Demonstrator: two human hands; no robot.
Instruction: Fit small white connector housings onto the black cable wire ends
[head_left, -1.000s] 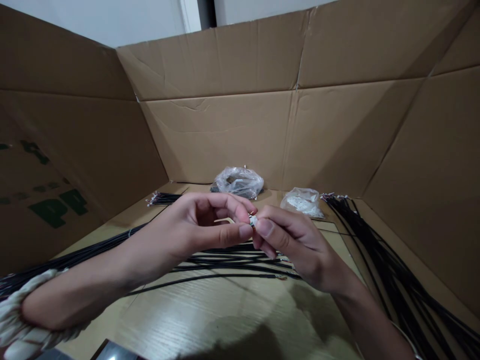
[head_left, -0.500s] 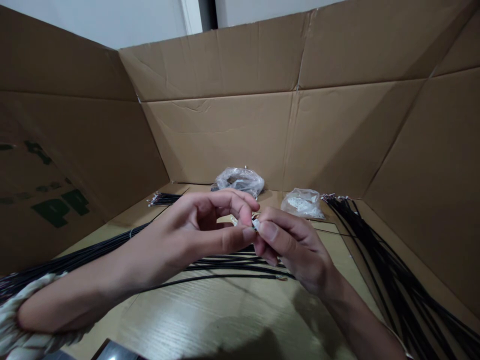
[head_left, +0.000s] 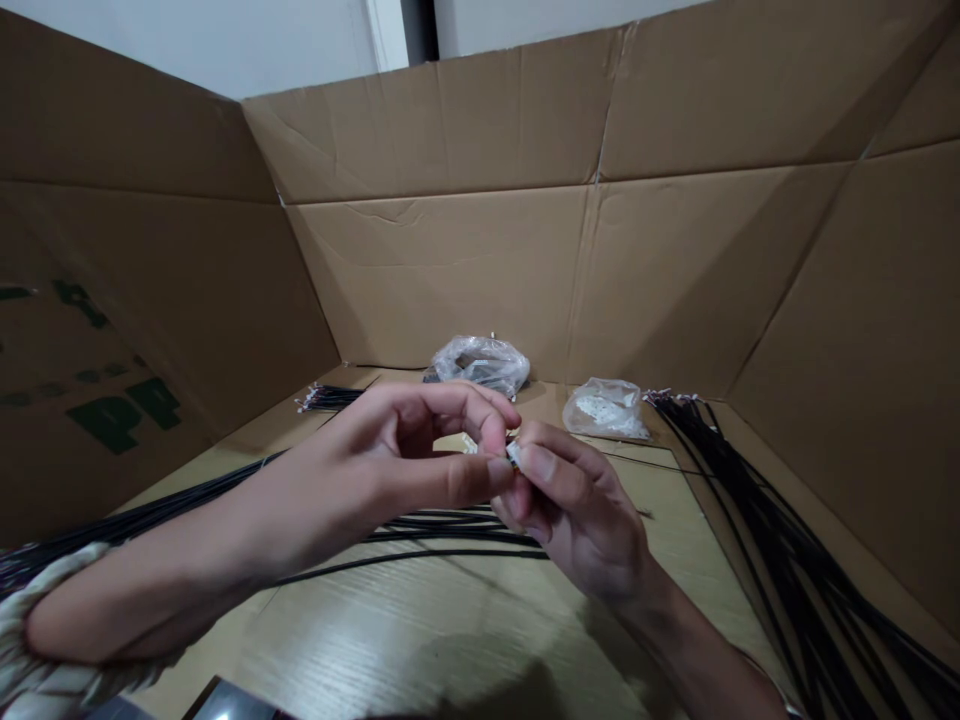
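Observation:
In the head view, a small white plastic connector (head_left: 514,453) is pinched between the thumb and fingers of my right hand (head_left: 589,505). My left hand (head_left: 420,450) meets it from the left, with thumb and index fingertip closed at the connector's edge. Bits of thin coloured wire show at that edge, and the left fingertips appear to be pinching them; most of the wire is hidden by the fingers. Below and behind the hands, black cables (head_left: 450,535) lie across the table.
Cardboard walls (head_left: 435,240) enclose the table (head_left: 420,630). Against the back stand a clear plastic bag (head_left: 481,362) and a bag of white connectors (head_left: 606,408). Bundled black cables (head_left: 765,530) with white-tipped ends run down the right side; more cables (head_left: 187,495) lie left. A dark object (head_left: 225,700) sits at the front edge.
Both hands stay together at the connector. My right hand has turned slightly and its wrist has shifted left; the left fingertips have moved a little to the right.

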